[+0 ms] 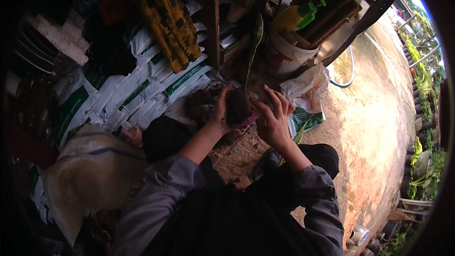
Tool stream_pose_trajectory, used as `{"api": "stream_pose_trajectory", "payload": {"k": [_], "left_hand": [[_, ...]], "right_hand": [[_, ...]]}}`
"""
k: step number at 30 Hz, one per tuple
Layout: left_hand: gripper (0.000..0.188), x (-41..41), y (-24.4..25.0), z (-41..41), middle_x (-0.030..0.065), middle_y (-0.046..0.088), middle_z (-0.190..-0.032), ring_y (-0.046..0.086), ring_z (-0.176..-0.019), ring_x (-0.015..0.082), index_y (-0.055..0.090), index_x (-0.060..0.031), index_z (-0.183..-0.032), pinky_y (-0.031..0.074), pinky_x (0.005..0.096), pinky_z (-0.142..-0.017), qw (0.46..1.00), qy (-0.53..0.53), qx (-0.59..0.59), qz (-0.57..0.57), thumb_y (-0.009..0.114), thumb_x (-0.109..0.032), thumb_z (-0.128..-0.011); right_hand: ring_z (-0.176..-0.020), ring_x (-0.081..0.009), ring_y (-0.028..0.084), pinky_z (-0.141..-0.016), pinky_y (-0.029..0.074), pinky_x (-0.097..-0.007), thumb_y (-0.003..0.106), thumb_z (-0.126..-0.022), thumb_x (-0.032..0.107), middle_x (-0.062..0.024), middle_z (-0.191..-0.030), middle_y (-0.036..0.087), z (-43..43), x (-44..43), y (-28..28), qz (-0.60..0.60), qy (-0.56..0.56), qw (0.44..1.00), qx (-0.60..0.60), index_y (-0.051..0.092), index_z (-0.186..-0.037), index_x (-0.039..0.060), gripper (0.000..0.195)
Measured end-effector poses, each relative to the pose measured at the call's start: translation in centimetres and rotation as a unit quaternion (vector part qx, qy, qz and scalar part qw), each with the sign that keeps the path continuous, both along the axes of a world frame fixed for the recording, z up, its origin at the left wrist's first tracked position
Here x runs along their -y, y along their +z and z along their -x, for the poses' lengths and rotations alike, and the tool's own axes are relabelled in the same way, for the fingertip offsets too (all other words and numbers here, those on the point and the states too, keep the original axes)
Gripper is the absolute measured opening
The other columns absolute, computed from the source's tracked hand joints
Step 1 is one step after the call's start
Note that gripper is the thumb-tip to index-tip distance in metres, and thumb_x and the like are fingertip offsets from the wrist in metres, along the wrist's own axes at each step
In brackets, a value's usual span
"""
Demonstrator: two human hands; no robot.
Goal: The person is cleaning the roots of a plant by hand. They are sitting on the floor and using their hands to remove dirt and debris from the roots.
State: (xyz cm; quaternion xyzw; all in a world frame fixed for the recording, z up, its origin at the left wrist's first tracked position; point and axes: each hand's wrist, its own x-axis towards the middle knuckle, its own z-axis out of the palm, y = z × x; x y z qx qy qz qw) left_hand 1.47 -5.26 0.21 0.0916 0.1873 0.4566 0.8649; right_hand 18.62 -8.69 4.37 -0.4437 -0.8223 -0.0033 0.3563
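My left hand (219, 115) curls around the side of a dark clump of soil (237, 108). Across from it, my right hand (276, 119) has its fingers spread, and the index fingertip is at the clump's right edge. Purple plastic (251, 118) shows beneath the clump near my right fingers; most of its form is hidden. A long, narrow variegated leaf, like a snake plant's (258, 32), rises just beyond the clump. Whether it is rooted there I cannot tell. Loose dark soil (201, 103) is heaped on a pale surface behind my left hand.
White and green plastic packs (142, 89) are stacked at left, beside a woven sack (96, 170). A white bucket (289, 55) holding a yellow-green spray bottle (296, 16) stands ahead, near a wooden post (214, 21). A crumpled bag (307, 92) lies right on the concrete floor (373, 121).
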Motion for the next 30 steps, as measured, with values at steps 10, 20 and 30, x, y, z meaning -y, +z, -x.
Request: {"api": "stream_pose_trajectory", "payload": {"k": [10, 20, 30], "left_hand": [[0.057, 0.3, 0.9, 0.1, 0.0090, 0.066, -0.097, 0.064, -0.087, 0.0218, 0.062, -0.0067, -0.105, 0.053, 0.0378, -0.080, 1.000, 0.010, -0.018, -0.006, 0.039, -0.057, -0.090], [0.043, -1.0, -1.4, -0.1, 0.0082, 0.065, -0.098, 0.063, -0.089, 0.0215, 0.059, -0.0060, -0.110, 0.051, 0.0389, -0.083, 0.997, 0.046, -0.035, -0.044, 0.039, -0.040, -0.094], [0.040, -0.9, -1.6, 1.0, 0.0062, 0.061, -0.108, 0.064, -0.087, 0.0219, 0.054, -0.0107, -0.119, 0.056, 0.0380, -0.076, 0.984, 0.077, -0.160, -0.014, 0.051, -0.039, -0.091]], "right_hand": [[-0.126, -0.0332, 0.032, -0.094, 0.025, -0.0477, 0.072, -0.066, 0.026, -0.0121, -0.146, 0.029, 0.0, -0.1, -1.2, -0.010, -0.014, 0.993, 0.114, 0.058, -0.117, 0.0282, 0.053], [-0.129, -0.0355, 0.030, -0.101, 0.022, -0.0475, 0.061, -0.065, 0.003, -0.0164, -0.146, 0.025, -0.7, -2.1, -0.6, 0.041, -0.012, 0.993, 0.112, 0.047, -0.131, 0.0240, 0.070], [-0.130, -0.0352, 0.031, -0.101, 0.029, -0.0488, 0.064, -0.071, 0.005, -0.0184, -0.144, 0.024, -1.3, -2.2, 1.4, 0.180, -0.045, 0.978, 0.097, 0.032, -0.140, 0.0205, 0.077]]}}
